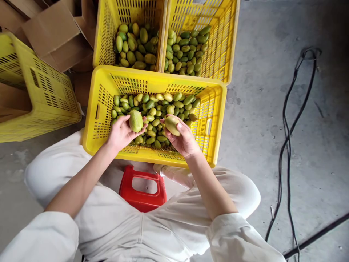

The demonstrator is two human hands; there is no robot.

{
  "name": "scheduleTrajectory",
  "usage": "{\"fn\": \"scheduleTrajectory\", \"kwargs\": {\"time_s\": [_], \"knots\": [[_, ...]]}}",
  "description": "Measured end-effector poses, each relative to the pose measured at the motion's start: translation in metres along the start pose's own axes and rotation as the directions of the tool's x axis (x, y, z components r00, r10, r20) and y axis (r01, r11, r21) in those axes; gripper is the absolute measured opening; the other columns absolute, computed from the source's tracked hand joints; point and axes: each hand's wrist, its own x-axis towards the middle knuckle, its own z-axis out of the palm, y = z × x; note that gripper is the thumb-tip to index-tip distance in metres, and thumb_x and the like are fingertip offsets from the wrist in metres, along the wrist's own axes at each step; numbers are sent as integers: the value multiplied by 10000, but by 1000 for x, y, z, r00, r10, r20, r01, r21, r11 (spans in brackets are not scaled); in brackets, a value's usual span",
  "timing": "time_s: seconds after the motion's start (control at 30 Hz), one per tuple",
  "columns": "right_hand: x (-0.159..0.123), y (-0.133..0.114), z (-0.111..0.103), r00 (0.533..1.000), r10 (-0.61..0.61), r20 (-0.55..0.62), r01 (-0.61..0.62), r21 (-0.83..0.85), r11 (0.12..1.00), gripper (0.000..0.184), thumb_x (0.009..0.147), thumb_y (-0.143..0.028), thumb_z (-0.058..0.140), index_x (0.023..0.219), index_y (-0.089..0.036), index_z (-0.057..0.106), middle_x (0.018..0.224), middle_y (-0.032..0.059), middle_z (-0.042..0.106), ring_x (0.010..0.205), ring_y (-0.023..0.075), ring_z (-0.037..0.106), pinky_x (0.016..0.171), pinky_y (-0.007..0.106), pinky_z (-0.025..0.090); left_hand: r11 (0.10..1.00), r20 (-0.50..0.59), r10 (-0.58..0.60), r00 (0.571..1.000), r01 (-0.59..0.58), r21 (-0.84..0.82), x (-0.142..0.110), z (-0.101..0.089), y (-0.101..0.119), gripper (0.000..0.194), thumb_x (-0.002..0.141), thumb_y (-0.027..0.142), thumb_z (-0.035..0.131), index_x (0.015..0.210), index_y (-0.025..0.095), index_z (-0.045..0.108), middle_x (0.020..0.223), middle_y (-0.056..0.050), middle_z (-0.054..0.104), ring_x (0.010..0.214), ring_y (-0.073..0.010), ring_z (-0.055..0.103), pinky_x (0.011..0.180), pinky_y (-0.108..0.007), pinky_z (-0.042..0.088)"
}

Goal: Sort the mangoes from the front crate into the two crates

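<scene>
My left hand [122, 133] holds a plump, oval, light green fruit [135, 121] between thumb and fingers. In my right hand [185, 140] is another oval fruit [172, 126], yellower green, with the thumb on its side. Both hands are over a yellow slatted crate [155, 155], a short gap between them. Inside the crate lie many smaller-looking oval fruits [158, 112], green to yellow. Their exact kind I cannot tell. My hands and the held fruits hide part of the pile.
Behind stand two more yellow crates [231, 47] with similar fruits. Another yellow crate [51, 87] and cardboard boxes [53, 32] are at the left. A red plastic stool [141, 198] is between my legs. Black cables [287, 138] cross the concrete floor at the right.
</scene>
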Motion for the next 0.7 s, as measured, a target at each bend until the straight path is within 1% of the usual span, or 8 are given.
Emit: {"fn": "scheduleTrajectory", "kwargs": {"time_s": [0.07, 0.17, 0.33, 0.4, 0.47, 0.57, 0.63, 0.7], "knots": [[0, -1, 0, 1000, 5, -9, -5, -7, 1000, 548, 718, -621, 910, 1113, -269, 766, 1081, 49, 803, 781, 169, 655, 638, 291, 611, 1000, 12, 24, 1000, -25, 19, 1, -1, -2, 218, 951, 344, 737, 1087, 175, 760, 1095, -136, 813, 889, -229, 791, 704, -282, 653], [-1, -5, 1, 1000, 6, -13, -6, -7, 1000, 535, 727, -553, 886, 1174, -277, 779, 1094, 37, 792, 791, 172, 644, 628, 283, 600, 995, 14, 101, 995, -102, 22, 3, -3, -4, 240, 924, 368, 823, 1081, 194, 770, 1048, -111, 823, 768, -171, 750, 657, -235, 631], [1, -4, -1, 1000, 11, -15, -10, 52, 999, 496, 662, -397, 873, 1124, -320, 710, 1108, 16, 759, 800, 183, 614, 649, 315, 580, 988, -53, 156, 986, -156, 6, 6, -5, -3, 274, 885, 352, 892, 1090, 212, 777, 1040, -76, 815, 770, -145, 747, 653, -212, 613], [3, -2, -3, 1000, -14, -16, 14, 45, 999, 495, 666, -379, 885, 1115, -323, 683, 1113, 16, 739, 810, 182, 605, 649, 313, 566, 985, -70, 170, 983, -172, -10, 8, -5, -4, 287, 858, 321, 912, 1093, 222, 779, 1015, -50, 799, 775, -131, 740, 642, -198, 598], [4, 0, -5, 999, -37, -18, 37, 5, 999, 513, 694, -451, 910, 1134, -317, 683, 1075, 25, 716, 811, 184, 601, 629, 309, 558, 982, -52, 184, 982, -185, -22, 10, -7, -6, 307, 825, 279, 926, 1090, 226, 782, 975, -29, 775, 756, -114, 712, 621, -185, 575], [6, 3, -6, 997, -56, -46, 54, -49, 997, 572, 727, -693, 880, 1099, -297, 701, 953, 37, 669, 786, 197, 604, 576, 310, 551, 980, -23, 199, 980, -199, -24, 11, -10, -6, 278, 777, 228, 944, 984, 222, 760, 877, -9, 719, 680, -89, 630, 551, -177, 507], [6, 3, -6, 994, -68, -85, 63, -60, 996, 596, 760, -803, 801, 1034, -284, 699, 930, 46, 657, 809, 211, 628, 567, 313, 558, 978, -36, 205, 978, -206, -26, 12, -11, -5, 282, 769, 258, 959, 889, 222, 707, 826, -1, 685, 637, -83, 575, 521, -183, 475], [6, 1, -5, 992, -71, -108, 66, -51, 997, 570, 813, -821, 731, 951, -270, 685, 943, 57, 668, 860, 227, 659, 596, 323, 584, 980, -65, 192, 979, -194, -37, 11, -11, -3, 316, 798, 357, 946, 853, 223, 666, 809, -4, 675, 621, -89, 557, 508, -194, 469]]}}
